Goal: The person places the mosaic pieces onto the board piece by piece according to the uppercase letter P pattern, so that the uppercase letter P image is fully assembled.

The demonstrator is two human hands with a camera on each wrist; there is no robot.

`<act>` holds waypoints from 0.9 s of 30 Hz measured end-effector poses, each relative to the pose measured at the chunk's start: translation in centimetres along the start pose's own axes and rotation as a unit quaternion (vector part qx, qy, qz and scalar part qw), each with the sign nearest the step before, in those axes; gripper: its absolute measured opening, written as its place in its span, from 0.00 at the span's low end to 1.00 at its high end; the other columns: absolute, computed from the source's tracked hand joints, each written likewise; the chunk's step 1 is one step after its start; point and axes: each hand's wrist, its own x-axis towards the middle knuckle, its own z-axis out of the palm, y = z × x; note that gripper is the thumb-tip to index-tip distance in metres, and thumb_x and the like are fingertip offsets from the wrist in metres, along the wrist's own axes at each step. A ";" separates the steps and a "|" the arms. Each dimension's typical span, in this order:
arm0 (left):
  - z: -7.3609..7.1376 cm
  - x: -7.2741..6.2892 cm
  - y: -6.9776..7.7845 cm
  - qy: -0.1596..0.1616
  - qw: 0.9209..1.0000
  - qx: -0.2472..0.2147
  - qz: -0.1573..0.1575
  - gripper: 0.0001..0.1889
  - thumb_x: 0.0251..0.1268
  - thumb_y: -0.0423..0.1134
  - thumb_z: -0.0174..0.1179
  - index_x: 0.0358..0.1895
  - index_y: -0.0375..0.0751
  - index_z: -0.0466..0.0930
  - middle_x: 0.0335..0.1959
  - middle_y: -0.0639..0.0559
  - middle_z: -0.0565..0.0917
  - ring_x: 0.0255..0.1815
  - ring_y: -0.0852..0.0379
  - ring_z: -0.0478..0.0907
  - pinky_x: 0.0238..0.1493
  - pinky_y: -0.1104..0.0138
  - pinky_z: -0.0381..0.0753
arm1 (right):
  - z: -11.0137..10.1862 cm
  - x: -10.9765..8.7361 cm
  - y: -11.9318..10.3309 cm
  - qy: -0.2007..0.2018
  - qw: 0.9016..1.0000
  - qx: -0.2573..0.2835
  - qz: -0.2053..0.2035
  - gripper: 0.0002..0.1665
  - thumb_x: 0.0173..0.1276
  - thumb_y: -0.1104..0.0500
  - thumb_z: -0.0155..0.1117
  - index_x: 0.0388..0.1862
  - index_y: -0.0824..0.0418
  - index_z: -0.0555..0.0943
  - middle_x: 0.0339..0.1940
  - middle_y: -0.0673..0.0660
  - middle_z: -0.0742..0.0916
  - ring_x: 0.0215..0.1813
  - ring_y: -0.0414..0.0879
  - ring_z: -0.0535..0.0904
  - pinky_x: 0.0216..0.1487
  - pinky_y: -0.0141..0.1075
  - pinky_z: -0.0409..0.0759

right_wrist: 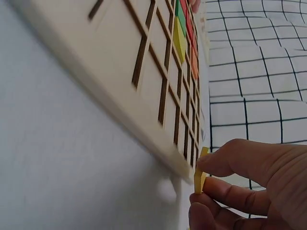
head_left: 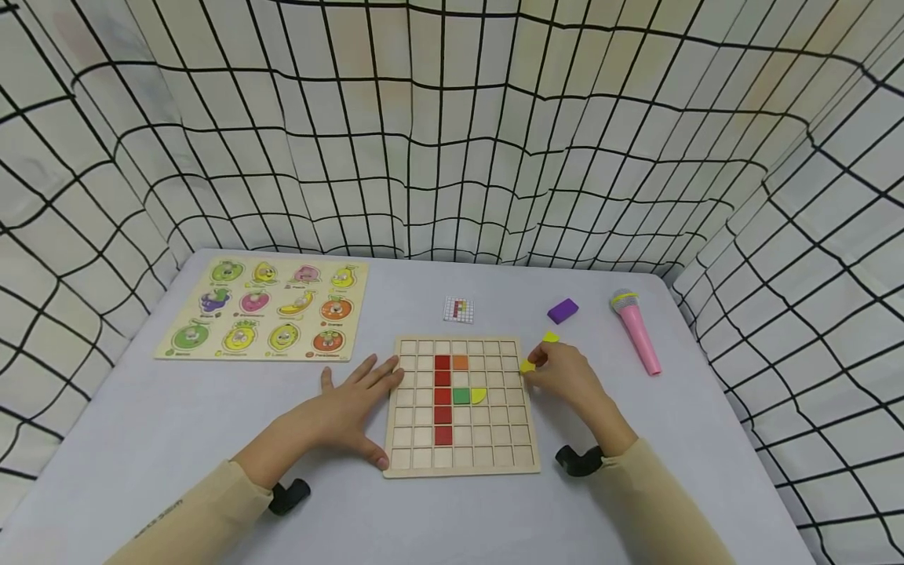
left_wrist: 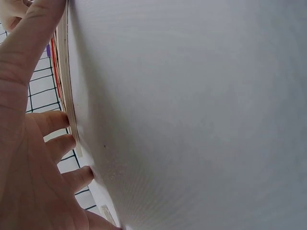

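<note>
A wooden grid board (head_left: 417, 457) lies flat on the table, holding a column of several red squares (head_left: 442, 396), an orange square (head_left: 461, 362), a green square (head_left: 461, 396) and a yellow quarter-round tile (head_left: 479, 395). My left hand (head_left: 353, 408) spreads its fingers along the board's left edge, thumb at the lower corner. At the upper right edge my right hand (head_left: 568, 377) pinches a yellow tile (right_wrist: 200, 170) between thumb and fingers; its full outline is partly hidden. Another yellow piece (head_left: 551, 337) lies on the table just beyond that hand.
A small pattern card (head_left: 459, 310) lies behind the board. To its right are a purple block (head_left: 563, 311) and a pink toy microphone (head_left: 639, 333). A fruit puzzle board (head_left: 264, 310) sits at the back left. Black netting over white sheets surrounds the table.
</note>
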 end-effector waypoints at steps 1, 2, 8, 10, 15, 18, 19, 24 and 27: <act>0.0 0.0 0.0 0.000 1.000 0.000 0.000 0.72 0.30 0.75 0.78 0.83 0.45 0.56 0.87 0.46 0.49 0.86 0.33 0.42 0.58 0.12 0.39 | 0.2 0.0 -0.3 -0.002 1.000 0.003 -0.001 0.18 0.61 0.54 0.76 0.47 0.61 0.85 0.44 0.56 0.89 0.40 0.48 0.81 0.42 0.42 0.81; -0.1 0.0 0.0 0.000 1.000 0.000 0.000 0.72 0.30 0.75 0.78 0.83 0.44 0.56 0.87 0.45 0.49 0.86 0.33 0.43 0.58 0.12 0.39 | 0.3 0.0 -0.7 -0.004 1.000 0.005 -0.003 0.18 0.61 0.54 0.77 0.47 0.61 0.85 0.44 0.56 0.89 0.40 0.48 0.81 0.42 0.42 0.81; -0.1 0.0 0.0 -0.004 1.000 -0.004 0.001 0.72 0.31 0.75 0.78 0.83 0.44 0.55 0.87 0.45 0.48 0.86 0.33 0.41 0.58 0.12 0.38 | 1.4 0.2 -2.3 -0.005 1.000 0.014 -0.025 0.18 0.60 0.53 0.79 0.45 0.59 0.85 0.42 0.54 0.88 0.40 0.47 0.80 0.44 0.41 0.81; -0.1 0.0 -0.1 -0.003 1.000 -0.005 0.001 0.72 0.31 0.75 0.78 0.83 0.44 0.55 0.87 0.45 0.49 0.86 0.33 0.41 0.57 0.12 0.39 | 1.8 0.4 -2.8 -0.006 0.999 0.009 -0.041 0.17 0.60 0.54 0.79 0.45 0.59 0.85 0.41 0.53 0.88 0.40 0.46 0.80 0.44 0.42 0.81; -0.1 -0.2 -0.1 -0.002 1.000 -0.003 -0.005 0.73 0.30 0.75 0.78 0.83 0.44 0.55 0.87 0.44 0.49 0.85 0.32 0.42 0.57 0.12 0.39 | 3.1 0.7 -4.2 -0.015 0.996 -0.014 -0.090 0.15 0.61 0.54 0.78 0.44 0.58 0.85 0.39 0.51 0.88 0.40 0.45 0.81 0.45 0.42 0.82; -0.1 -0.1 0.0 -0.005 1.000 -0.005 -0.004 0.72 0.31 0.75 0.78 0.83 0.45 0.55 0.87 0.45 0.48 0.86 0.33 0.41 0.58 0.12 0.38 | 3.7 0.6 -4.8 -0.016 0.995 -0.018 -0.095 0.14 0.63 0.54 0.78 0.44 0.57 0.86 0.39 0.51 0.87 0.42 0.45 0.81 0.49 0.43 0.83; 0.0 -0.1 0.0 -0.004 1.000 -0.006 -0.001 0.72 0.31 0.75 0.78 0.83 0.45 0.55 0.87 0.45 0.48 0.86 0.33 0.41 0.58 0.12 0.38 | 3.8 0.6 -4.9 -0.016 0.995 -0.019 -0.094 0.14 0.63 0.54 0.78 0.44 0.57 0.86 0.40 0.51 0.87 0.43 0.45 0.81 0.50 0.43 0.83; 0.0 0.1 -0.1 -0.004 1.000 -0.003 0.002 0.73 0.30 0.75 0.78 0.83 0.45 0.54 0.87 0.46 0.48 0.86 0.34 0.40 0.58 0.12 0.38 | 4.3 0.2 -5.1 -0.017 0.994 -0.029 -0.100 0.11 0.64 0.55 0.76 0.44 0.55 0.87 0.41 0.51 0.87 0.44 0.45 0.80 0.51 0.44 0.82; 0.1 0.2 -0.1 -0.004 1.000 -0.001 0.001 0.73 0.29 0.75 0.78 0.83 0.46 0.54 0.87 0.46 0.48 0.86 0.34 0.40 0.58 0.12 0.37 | 4.1 0.0 -5.0 -0.019 0.993 -0.031 -0.110 0.09 0.65 0.56 0.75 0.44 0.54 0.88 0.40 0.50 0.86 0.43 0.45 0.79 0.49 0.43 0.82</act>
